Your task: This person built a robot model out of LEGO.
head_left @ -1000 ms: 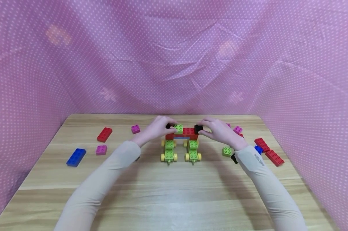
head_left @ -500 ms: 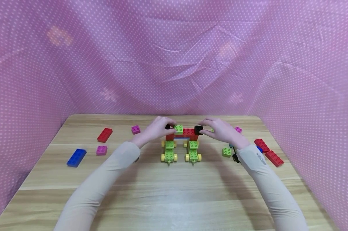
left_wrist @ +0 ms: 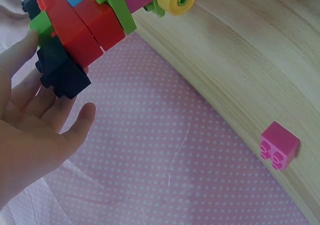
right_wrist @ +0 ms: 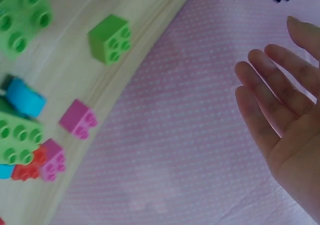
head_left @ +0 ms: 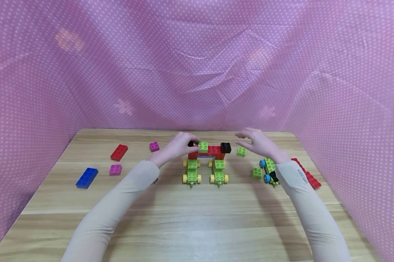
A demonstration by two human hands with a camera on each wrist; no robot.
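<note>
A brick build [head_left: 212, 149] stands mid-table: a red span [left_wrist: 80, 32] across two green carts with yellow wheels [head_left: 191, 171]. On top sit a green brick [head_left: 202, 146] and a black brick [head_left: 225, 147] at the right end. My left hand [head_left: 187, 144] grips the build's left end, and its fingers [left_wrist: 27, 92] lie against another black brick [left_wrist: 62, 75]. To the right of the build, my right hand [head_left: 246, 139] hovers open and holds nothing; its fingers [right_wrist: 270, 100] are spread.
Near the right hand lie a small green brick [head_left: 241, 151], another green brick [head_left: 257, 172], a blue-wheeled green cart [head_left: 268, 169], pink bricks [right_wrist: 78, 118] and red bricks [head_left: 311, 179]. At the left lie red [head_left: 119, 152], blue [head_left: 87, 177] and pink [head_left: 115, 169] bricks. Pink dotted cloth surrounds the table.
My right hand has let go of the black brick at the build's right end and drawn back to the right, uncovering the blue-wheeled cart. The left hand has stayed put.
</note>
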